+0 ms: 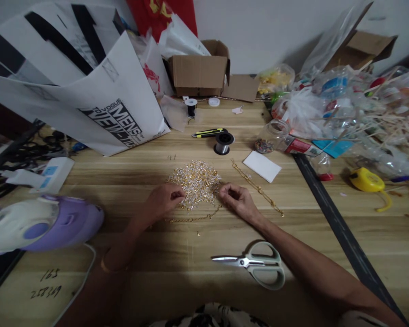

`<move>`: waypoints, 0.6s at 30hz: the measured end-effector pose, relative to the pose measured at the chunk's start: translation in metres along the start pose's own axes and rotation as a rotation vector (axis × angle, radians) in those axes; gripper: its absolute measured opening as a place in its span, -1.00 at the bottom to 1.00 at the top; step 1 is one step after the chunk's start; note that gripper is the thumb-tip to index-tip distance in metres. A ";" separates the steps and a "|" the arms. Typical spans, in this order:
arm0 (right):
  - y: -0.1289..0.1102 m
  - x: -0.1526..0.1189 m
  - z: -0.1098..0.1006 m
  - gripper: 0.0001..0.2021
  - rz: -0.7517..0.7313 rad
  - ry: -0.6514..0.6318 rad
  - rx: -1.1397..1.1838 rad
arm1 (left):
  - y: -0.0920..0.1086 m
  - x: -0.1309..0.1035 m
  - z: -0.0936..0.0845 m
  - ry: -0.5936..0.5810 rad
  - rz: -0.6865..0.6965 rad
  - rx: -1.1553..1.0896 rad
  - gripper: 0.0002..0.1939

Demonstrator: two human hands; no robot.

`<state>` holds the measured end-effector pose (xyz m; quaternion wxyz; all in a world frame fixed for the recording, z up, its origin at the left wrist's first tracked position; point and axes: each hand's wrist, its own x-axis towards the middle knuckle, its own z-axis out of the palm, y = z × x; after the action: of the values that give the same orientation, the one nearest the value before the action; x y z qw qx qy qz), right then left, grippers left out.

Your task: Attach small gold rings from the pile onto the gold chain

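Observation:
A loose pile of small clear and gold beads [198, 181] lies on the wooden table. My left hand [165, 200] is at the pile's left side, thumb and fingers closed together. At the right edge, my right hand [239, 200] has its fingertips pinched against the beads. Whatever either pinch holds is too small to make out. A thin gold chain [192, 220] runs along the table just below the pile, between the two hands. Another gold chain with beads [259, 189] lies to the right of my right hand. A tiny gold piece [198, 234] sits nearer to me.
Scissors [264, 263] lie in front of me, beside my right forearm. Beyond the pile are a wire spool [223, 142], a yellow cutter [207, 133], a white card [261, 166] and a bead jar [272, 136]. A purple-white appliance [64, 222] stands left; a tape measure [366, 179] lies right.

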<state>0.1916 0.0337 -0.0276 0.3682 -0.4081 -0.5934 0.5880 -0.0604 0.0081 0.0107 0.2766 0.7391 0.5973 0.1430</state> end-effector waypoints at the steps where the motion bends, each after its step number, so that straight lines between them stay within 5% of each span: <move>1: 0.000 0.000 0.000 -0.77 -0.001 0.001 -0.004 | -0.001 0.000 -0.001 -0.027 0.008 0.009 -0.89; 9: -0.001 0.000 0.000 -0.78 -0.008 -0.007 -0.027 | 0.003 -0.004 -0.003 -0.212 0.220 0.082 -0.85; 18: -0.001 0.000 0.000 -0.76 -0.003 -0.004 -0.029 | 0.004 -0.003 0.004 -0.145 0.255 0.234 -0.78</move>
<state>0.1917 0.0333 -0.0270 0.3619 -0.4114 -0.6033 0.5795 -0.0560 0.0032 0.0097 0.2106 0.8442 0.4901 0.0527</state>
